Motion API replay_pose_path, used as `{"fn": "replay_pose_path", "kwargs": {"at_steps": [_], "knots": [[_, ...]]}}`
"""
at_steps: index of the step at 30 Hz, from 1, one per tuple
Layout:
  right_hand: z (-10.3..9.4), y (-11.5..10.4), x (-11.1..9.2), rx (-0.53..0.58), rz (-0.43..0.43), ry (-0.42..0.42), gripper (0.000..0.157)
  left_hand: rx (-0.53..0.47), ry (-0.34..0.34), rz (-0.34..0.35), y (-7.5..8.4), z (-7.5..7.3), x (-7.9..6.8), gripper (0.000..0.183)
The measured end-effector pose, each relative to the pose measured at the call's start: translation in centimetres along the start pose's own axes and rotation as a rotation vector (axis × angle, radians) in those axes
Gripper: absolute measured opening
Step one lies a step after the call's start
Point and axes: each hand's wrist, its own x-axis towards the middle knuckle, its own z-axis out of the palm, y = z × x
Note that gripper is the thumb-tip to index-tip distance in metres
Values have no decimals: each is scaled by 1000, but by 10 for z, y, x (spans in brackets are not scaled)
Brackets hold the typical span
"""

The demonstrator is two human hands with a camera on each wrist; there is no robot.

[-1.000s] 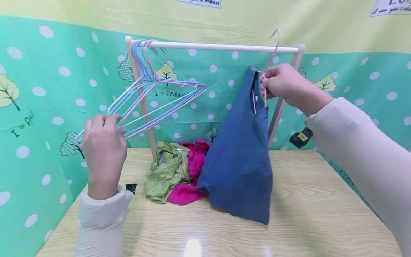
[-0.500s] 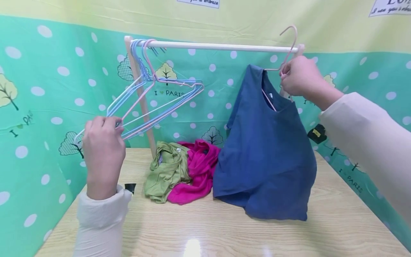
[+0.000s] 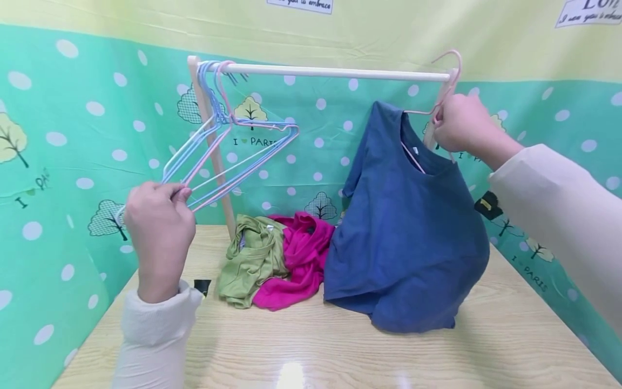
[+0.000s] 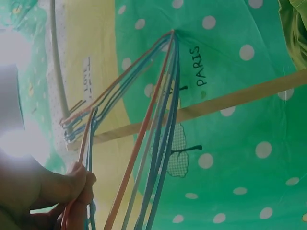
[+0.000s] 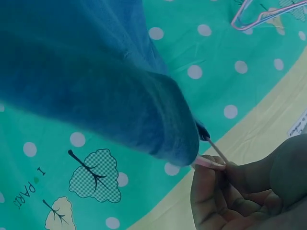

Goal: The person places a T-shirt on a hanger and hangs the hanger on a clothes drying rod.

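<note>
High at the right, my right hand (image 3: 461, 124) pinches a pink hanger (image 3: 457, 67) just below its hook. A dark blue T-shirt (image 3: 408, 232) hangs on that hanger, its hem near the tabletop. The hook stands beside the right end of the rack's white rail (image 3: 330, 72); whether it touches the rail I cannot tell. On the left, my left hand (image 3: 160, 232) pinches the lower corner of the pink hanger (image 4: 132, 153) in front of several blue and white hangers (image 3: 209, 92) on the rail. In the right wrist view, the blue shirt (image 5: 105, 96) spreads beside my pinching fingers.
A crumpled green garment (image 3: 255, 259) and a magenta one (image 3: 301, 259) lie on the wooden table (image 3: 272, 346) beneath the rack. The rack's wooden left post (image 3: 221, 178) stands behind the hangers. A dotted green cloth (image 3: 53, 189) surrounds the table.
My right hand has carried the hanger and blue T-shirt to the right, and the shirt's front has turned into view. My left hand has stayed at the hangers, whose far corner has shifted left.
</note>
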Motion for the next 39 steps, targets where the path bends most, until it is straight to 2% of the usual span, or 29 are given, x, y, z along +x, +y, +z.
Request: {"fn": "replay_pose_path", "kwargs": {"at_steps": [3, 6, 12, 19, 28, 31, 36, 39], "knots": [[1, 1, 0, -12, 4, -5, 33, -18, 12, -67, 2, 0, 0, 15], [2, 1, 0, -46, -1, -10, 34, -38, 8, -105, 3, 1, 0, 17], [5, 0, 1, -133, 19, -50, 32, -70, 0, -116, 6, 5, 0, 18], [9, -1, -1, -144, 33, -92, 33, -94, 20, -93, 9, 6, 1, 16], [7, -2, -2, -121, 20, -53, 36, -133, 46, -58, 9, 10, -1, 17], [7, -4, -4, -150, 14, -23, 34, -143, 49, -54, 9, 11, -2, 17], [6, -12, -11, -236, 22, 38, 18, -163, 71, -46, 9, 10, -2, 16], [8, -22, -16, -278, 4, 54, 22, -176, 86, -33, 10, 8, -2, 16]]}}
